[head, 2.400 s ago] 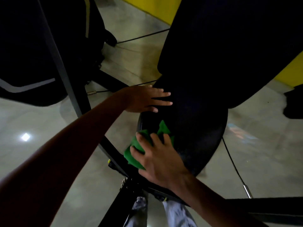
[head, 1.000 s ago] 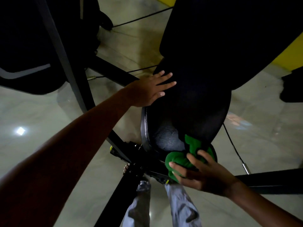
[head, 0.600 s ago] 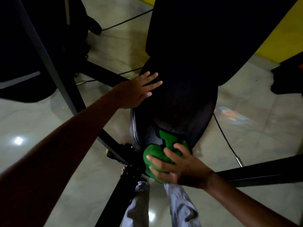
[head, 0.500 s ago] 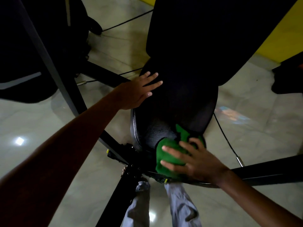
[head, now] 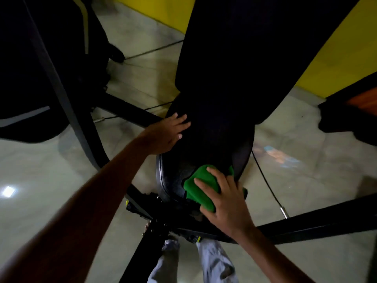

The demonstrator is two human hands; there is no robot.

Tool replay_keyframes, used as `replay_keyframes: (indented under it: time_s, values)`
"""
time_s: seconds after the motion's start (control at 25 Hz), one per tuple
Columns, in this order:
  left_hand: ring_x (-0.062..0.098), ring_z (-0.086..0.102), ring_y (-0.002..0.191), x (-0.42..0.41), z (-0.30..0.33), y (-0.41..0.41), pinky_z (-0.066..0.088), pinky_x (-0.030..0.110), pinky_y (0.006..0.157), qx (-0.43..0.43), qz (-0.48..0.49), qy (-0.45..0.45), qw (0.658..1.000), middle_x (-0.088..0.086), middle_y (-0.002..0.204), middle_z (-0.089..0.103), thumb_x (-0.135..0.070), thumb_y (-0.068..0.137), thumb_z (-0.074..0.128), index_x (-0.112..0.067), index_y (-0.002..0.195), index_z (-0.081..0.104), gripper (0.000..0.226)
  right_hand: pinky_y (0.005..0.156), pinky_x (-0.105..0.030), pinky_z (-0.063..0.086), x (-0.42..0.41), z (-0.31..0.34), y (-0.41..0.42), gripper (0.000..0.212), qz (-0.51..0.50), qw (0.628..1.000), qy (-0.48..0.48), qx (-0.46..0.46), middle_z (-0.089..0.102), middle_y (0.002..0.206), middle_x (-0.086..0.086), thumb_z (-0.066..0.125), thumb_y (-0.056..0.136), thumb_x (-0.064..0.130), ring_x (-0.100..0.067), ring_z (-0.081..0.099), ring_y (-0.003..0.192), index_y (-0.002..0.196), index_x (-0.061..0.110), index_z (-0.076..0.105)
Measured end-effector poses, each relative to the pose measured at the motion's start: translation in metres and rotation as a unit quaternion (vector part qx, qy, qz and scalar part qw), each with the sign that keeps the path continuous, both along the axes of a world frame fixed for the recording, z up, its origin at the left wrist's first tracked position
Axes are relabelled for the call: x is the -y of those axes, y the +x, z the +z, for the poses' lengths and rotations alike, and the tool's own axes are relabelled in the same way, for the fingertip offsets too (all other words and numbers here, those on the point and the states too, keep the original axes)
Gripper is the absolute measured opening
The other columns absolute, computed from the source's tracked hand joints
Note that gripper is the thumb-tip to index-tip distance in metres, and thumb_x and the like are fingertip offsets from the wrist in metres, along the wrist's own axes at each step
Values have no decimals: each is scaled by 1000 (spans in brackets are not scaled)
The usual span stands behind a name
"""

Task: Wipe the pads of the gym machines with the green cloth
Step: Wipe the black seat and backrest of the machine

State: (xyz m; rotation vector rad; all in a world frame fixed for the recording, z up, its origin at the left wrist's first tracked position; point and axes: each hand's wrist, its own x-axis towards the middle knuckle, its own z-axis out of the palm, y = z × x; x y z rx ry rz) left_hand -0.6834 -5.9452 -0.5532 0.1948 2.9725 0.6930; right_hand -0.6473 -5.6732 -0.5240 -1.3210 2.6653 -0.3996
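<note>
Right hand (head: 228, 203) presses the green cloth (head: 201, 187) flat onto the near end of the black seat pad (head: 173, 176), fingers spread and straight on top of it, not curled around it. Left hand (head: 167, 133) rests open on the pad's far left edge, fingers extended, holding nothing. Back pad (head: 244, 58) rises behind. Black frame (head: 306, 223) sits on the glossy floor (head: 40, 180).

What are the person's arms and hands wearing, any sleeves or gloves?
Nothing shows: both forearms are bare with no sleeves, and the left hand and right hand have no gloves, rings, watch or bands in view. Light grey trouser legs appear below.
</note>
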Motion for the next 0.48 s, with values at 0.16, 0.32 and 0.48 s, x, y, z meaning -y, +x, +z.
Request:
replay_keyframes:
  time_s: [0.16, 0.32, 0.48]
  values:
    - [26, 66, 96, -32, 50, 8, 48, 31, 90, -83, 178, 148, 969, 14, 102, 70, -32, 83, 50, -1, 104, 69, 42, 75, -35, 52, 13, 39, -29, 58, -77, 987, -19, 140, 46, 122, 8, 52, 62, 54, -21, 59, 98, 117, 37, 58]
    - [10, 59, 96, -49, 127, 15, 37, 9, 89, -74, 221, 196, 953, 9, 103, 70, -37, 79, 51, -4, 105, 69, 46, 80, -28, 46, 29, 115, -64, 72, -233, 925, -136, 269, 49, 114, 2, 48, 56, 61, -19, 57, 101, 116, 24, 64]
    - [15, 62, 103, -50, 204, 18, 40, 15, 90, -66, 243, 188, 949, 3, 111, 68, -21, 84, 64, -10, 113, 66, 31, 84, -30, 45, 28, 193, -91, 65, -238, 915, -187, 267, 55, 112, -7, 59, 60, 52, -26, 59, 102, 114, 16, 66]
